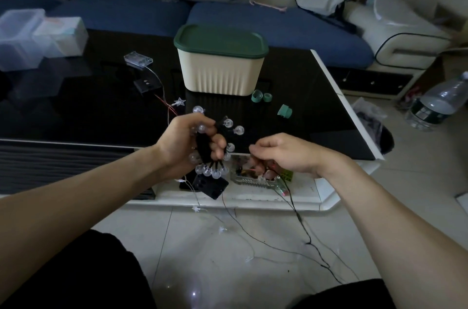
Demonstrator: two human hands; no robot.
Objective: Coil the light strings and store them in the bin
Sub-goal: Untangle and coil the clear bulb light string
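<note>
My left hand [187, 141] grips a coiled bundle of black-wired light string [206, 149] with clear round bulbs sticking out around it. A black battery box [210, 186] hangs just below the bundle. My right hand [281, 154] pinches the loose black wire [296, 210], which runs down from it to the floor. The cream bin [220, 75] with a dark green lid [220, 41] stands shut on the black table behind my hands. A second string with star lights [179, 101] and a clear battery box [138, 59] lies to the bin's left.
Green tape rolls [262, 96] and a green cap [285, 111] lie right of the bin. Clear plastic boxes [35, 35] sit at the table's far left. A clear tray [253, 177] rests on the lower white shelf. Thin wires trail over the tiled floor [253, 245]. A water bottle [440, 103] lies at right.
</note>
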